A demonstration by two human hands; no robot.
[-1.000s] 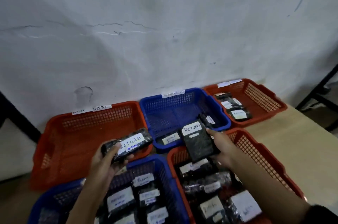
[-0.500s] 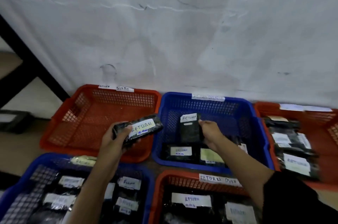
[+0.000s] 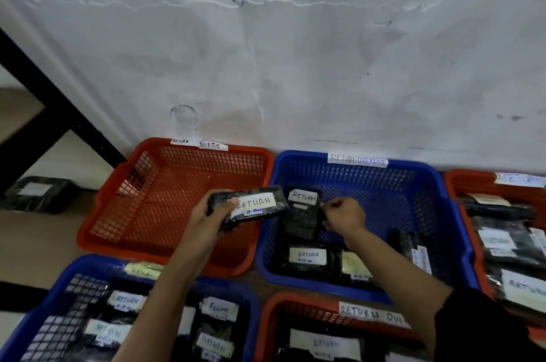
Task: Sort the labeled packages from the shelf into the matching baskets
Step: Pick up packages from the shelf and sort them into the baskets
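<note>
Package [image 3: 304, 215] "RETURN" | right hand [image 3: 342, 215] | blue basket [image 3: 443, 184] "RETURN OVERDUE"

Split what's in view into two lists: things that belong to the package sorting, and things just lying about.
Job:
left hand holding a RETURN package
right hand pinching a second RETURN package
blue basket
empty red basket
near baskets of labeled packages

Lying about:
black package on the floor
black frame
cracked wall
</note>
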